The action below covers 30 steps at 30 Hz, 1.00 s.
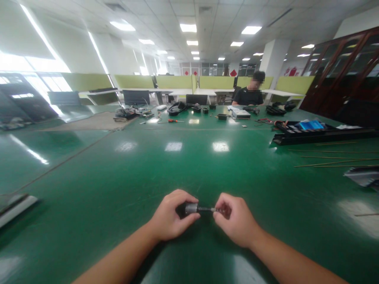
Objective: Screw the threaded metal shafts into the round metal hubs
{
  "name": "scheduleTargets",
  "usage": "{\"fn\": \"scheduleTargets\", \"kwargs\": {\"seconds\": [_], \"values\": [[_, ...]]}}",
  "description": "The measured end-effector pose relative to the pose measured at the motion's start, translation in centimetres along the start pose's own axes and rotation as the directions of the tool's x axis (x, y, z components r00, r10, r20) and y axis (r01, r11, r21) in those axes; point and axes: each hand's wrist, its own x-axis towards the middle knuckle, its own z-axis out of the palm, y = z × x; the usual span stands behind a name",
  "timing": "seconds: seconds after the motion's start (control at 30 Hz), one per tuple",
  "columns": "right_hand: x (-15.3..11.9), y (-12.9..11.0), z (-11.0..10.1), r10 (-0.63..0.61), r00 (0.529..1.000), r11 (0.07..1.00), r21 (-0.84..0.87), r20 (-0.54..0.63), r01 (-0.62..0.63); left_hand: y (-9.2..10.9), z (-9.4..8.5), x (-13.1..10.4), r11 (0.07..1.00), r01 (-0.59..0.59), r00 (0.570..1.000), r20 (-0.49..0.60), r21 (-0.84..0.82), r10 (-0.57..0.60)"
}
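Note:
Just above the green table (189, 173), near its front, my left hand (174, 215) grips a small silver and black cylinder (192, 208) between thumb and fingers. From the cylinder's right end a thin dark shaft or cable (205, 209) runs across to my right hand (233, 217). The fingers of my right hand are pinched on the far end of this thin piece, where a small metallic part shows. Whether the thin piece is joined to the cylinder is too small to tell.
Along the far side lie an orange screwdriver (174, 120), black parts (222, 116) and a white box (241, 114). A person (249, 94) sits beyond. At right are a black tray (319, 136) and thin rods (340, 161). A pale-edged object (17, 209) lies at left.

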Motion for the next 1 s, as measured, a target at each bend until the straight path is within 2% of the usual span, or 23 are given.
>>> {"fn": "scheduleTargets", "kwargs": {"seconds": [0.17, 0.27, 0.43, 0.6, 0.7, 0.83, 1.0], "values": [[0.0, 0.1, 0.0, 0.023, 1.0, 0.999, 0.025, -0.02, -0.022, -0.4, -0.5, 0.1, 0.991, 0.114, 0.99, -0.081, -0.073, -0.12], [0.0, 0.3, 0.3, 0.026, 1.0, 0.999, 0.048, -0.006, -0.025, -0.7, -0.7, 0.4, 0.957, 0.237, 0.951, -0.162, -0.165, -0.263], [0.0, 0.7, 0.7, 0.043, 0.997, 0.991, 0.123, 0.058, -0.05, -1.9, -0.3, 1.1, 0.852, 0.382, 0.815, -0.303, -0.358, -0.493], [0.4, 0.8, 0.7, 0.032, 0.997, 0.986, 0.16, 0.069, -0.043, -3.5, -0.4, 1.5, 0.723, 0.415, 0.66, -0.364, -0.553, -0.657], [0.9, 0.7, 0.9, 0.043, 0.996, 0.986, 0.158, 0.073, -0.054, -4.0, -0.9, 1.5, 0.657, 0.41, 0.592, -0.363, -0.633, -0.72], [1.3, 0.3, 1.4, 0.085, 0.995, 0.988, 0.123, 0.056, -0.091, -3.7, -1.6, 1.4, 0.625, 0.399, 0.544, -0.375, -0.671, -0.75], [1.3, 0.1, 1.6, 0.075, 0.996, 0.989, 0.124, 0.037, -0.079, -3.0, -1.9, 1.5, 0.626, 0.415, 0.531, -0.383, -0.66, -0.756]]}}
